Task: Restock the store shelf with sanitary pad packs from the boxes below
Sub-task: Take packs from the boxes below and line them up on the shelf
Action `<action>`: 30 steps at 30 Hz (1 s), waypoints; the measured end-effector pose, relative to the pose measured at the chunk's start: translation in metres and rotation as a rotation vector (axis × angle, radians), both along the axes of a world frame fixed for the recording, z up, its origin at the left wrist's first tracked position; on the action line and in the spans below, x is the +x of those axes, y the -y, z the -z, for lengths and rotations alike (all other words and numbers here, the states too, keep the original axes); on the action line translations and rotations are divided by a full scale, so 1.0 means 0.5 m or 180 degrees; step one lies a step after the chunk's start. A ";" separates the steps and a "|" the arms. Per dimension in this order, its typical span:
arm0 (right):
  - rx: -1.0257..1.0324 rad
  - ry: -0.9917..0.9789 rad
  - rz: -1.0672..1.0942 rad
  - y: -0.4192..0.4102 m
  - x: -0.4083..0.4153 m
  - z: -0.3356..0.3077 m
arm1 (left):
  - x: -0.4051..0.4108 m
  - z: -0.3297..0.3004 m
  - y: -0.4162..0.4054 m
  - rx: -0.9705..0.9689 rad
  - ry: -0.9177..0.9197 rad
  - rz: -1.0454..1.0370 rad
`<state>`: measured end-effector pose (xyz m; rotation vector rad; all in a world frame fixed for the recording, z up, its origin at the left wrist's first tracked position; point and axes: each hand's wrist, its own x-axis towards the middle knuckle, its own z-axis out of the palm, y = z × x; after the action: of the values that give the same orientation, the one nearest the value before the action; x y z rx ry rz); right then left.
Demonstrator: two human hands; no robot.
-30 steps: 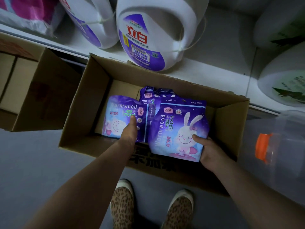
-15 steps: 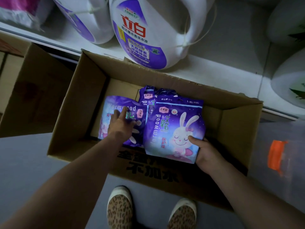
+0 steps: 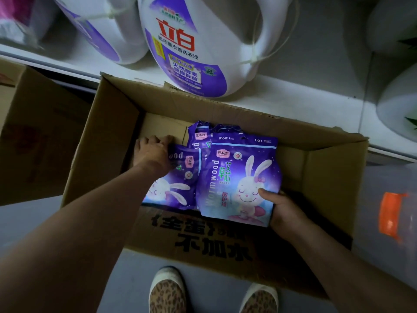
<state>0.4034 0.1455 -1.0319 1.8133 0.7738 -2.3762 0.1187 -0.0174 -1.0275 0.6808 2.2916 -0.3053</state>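
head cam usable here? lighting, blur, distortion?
Head view: dim, bluish cast; cardboard box interior shadowed. Wide-angle bends the shelf edge. Front pack print sharp, left hand readable; orange-capped container at right is smeared.

A grey floor [image 3: 40,224] carries an open cardboard box [image 3: 225,242] in the middle, with a second cardboard box [image 3: 42,141] just beside it on the left. Two leopard-print shoes [image 3: 168,294] stand on the floor at the near edge. Beyond the boxes, a white shelf [image 3: 293,105] holds a large white-and-purple detergent jug [image 3: 198,48], with more jugs [image 3: 99,28] to its left.
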 end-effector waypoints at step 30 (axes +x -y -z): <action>0.0146 -0.0358 0.0020 0.054 -0.003 -0.602 | 0.062 -0.617 0.204 0.2055 0.1323 -0.3694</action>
<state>0.4017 0.1182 -0.7311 1.7130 0.8414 -2.5030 0.1499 -0.1194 -0.7189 -0.3573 1.9698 1.0359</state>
